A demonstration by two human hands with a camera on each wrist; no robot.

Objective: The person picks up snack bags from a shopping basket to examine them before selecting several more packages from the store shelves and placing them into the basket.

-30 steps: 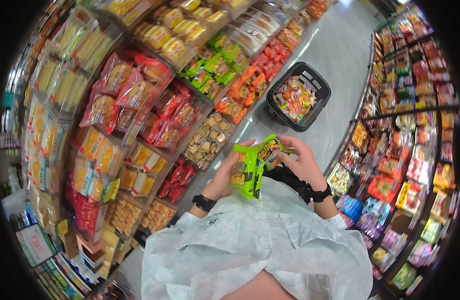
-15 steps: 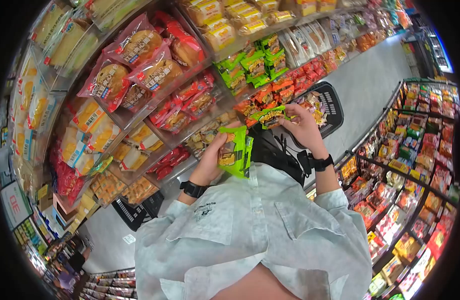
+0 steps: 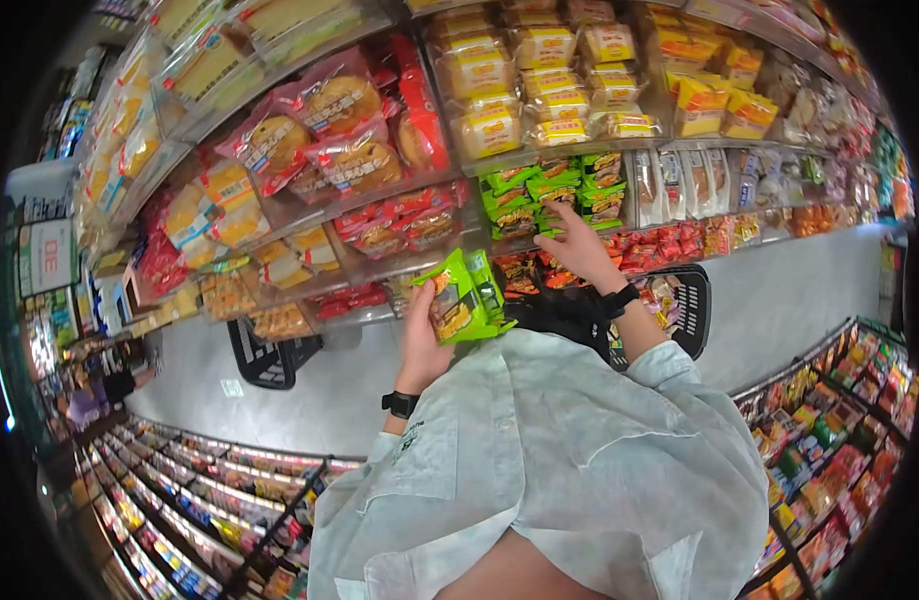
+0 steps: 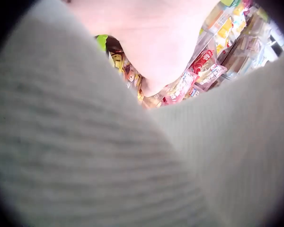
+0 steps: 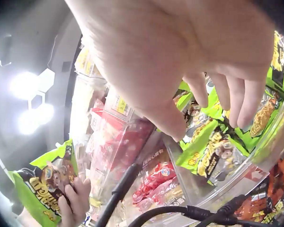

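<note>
My left hand (image 3: 424, 340) grips green snack packets (image 3: 455, 309) in front of the shirt, its thumb over the front one. The right wrist view shows these fingers (image 5: 75, 201) curled on a green packet (image 5: 49, 187). My right hand (image 3: 579, 250) reaches over a shelf bin of green packets (image 3: 557, 190). From the right wrist, the hand (image 5: 189, 52) hangs above the bin's packets (image 5: 217, 153) with fingers apart and pointing down, none visibly gripped; contact is unclear. In the left wrist view, a sleeve covers much of the picture and part of the hand (image 4: 151, 42) shows.
Red-wrapped buns (image 3: 349, 160) and yellow-labelled cakes (image 3: 489, 75) fill neighbouring shelf bins. A black basket of small packets (image 3: 691, 310) stands on the floor by the shelf, and another black basket (image 3: 269, 360) lies left. More shelving (image 3: 839, 440) stands at right.
The head view has turned toward the shelf. My right hand has moved up to the green packets' bin, and the packet it pinched is no longer seen in its fingers. My left hand still holds its packets.
</note>
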